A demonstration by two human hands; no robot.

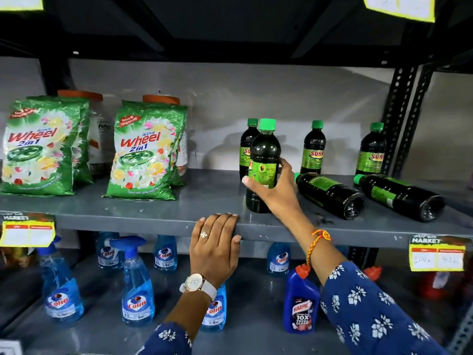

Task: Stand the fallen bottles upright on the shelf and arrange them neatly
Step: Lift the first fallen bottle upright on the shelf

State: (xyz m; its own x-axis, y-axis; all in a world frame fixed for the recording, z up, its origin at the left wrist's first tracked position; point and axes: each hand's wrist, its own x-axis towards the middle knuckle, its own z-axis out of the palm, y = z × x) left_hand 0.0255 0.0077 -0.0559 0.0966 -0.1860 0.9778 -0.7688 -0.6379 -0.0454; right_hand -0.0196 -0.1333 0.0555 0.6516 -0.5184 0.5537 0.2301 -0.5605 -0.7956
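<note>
Four bottles stand, one (265, 149) clasped by the right hand (275, 190); two lie fallen (330, 192).

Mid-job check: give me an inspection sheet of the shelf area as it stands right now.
Surface: grey metal shelf, dusty marks near its front edge.
Job's things: held bottle upright; three standing bottles behind; two fallen bottles lying on their sides, caps toward the back.
Clutter: Wheel detergent bags at left.
Grippers: right hand grips the held bottle; left hand rests on the shelf edge.
Cables: nothing seen.
Surroundings: Colin spray bottles and a Harpic bottle on the shelf below; price tags.
</note>
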